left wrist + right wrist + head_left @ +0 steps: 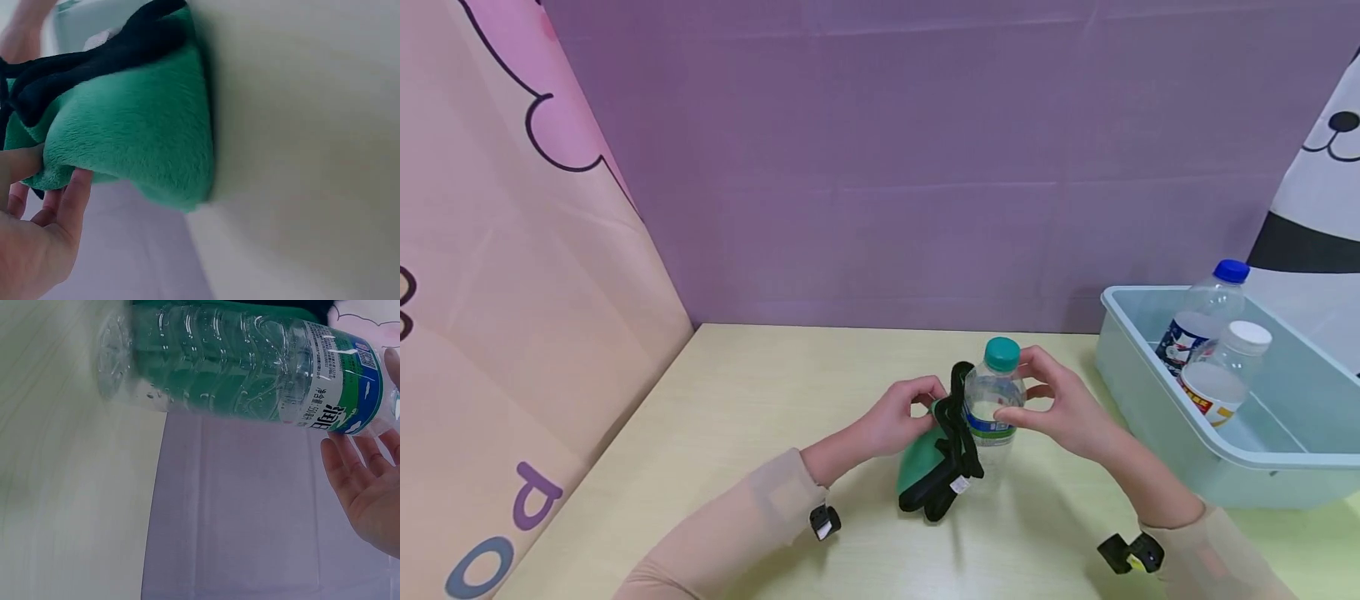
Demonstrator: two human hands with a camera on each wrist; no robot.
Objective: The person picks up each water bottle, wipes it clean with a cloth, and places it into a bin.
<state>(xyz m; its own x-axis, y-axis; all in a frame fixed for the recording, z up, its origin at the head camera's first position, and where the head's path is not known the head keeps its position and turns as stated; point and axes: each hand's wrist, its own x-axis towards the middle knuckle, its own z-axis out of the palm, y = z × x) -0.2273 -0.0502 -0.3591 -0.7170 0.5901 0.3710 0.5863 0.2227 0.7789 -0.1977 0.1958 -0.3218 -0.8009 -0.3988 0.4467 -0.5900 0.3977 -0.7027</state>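
Observation:
My left hand (pixel 901 417) pinches the upper edge of a soft green fleece piece (pixel 134 125) with thick black trim (pixel 951 450) and a small white tag; its exact kind is unclear. In the left wrist view the thumb and fingers fold into the green cloth. Right beside it is a clear plastic bottle (pixel 992 396) with a teal cap (pixel 1002 354) and a blue, green and white label (pixel 347 381). My right hand (pixel 1063 408) holds this bottle around the label, thumb in front and fingers behind. The bottle is upright, its lower part overlapping the green cloth in the right wrist view.
A light blue plastic bin (pixel 1195 454) stands on the right of the pale wooden table (pixel 760 375). Inside lean a blue-capped bottle (pixel 1210 304) and a white-capped bottle (pixel 1232 367). A purple backdrop (pixel 865 167) hangs behind, with a printed cloth (pixel 535 292) at left.

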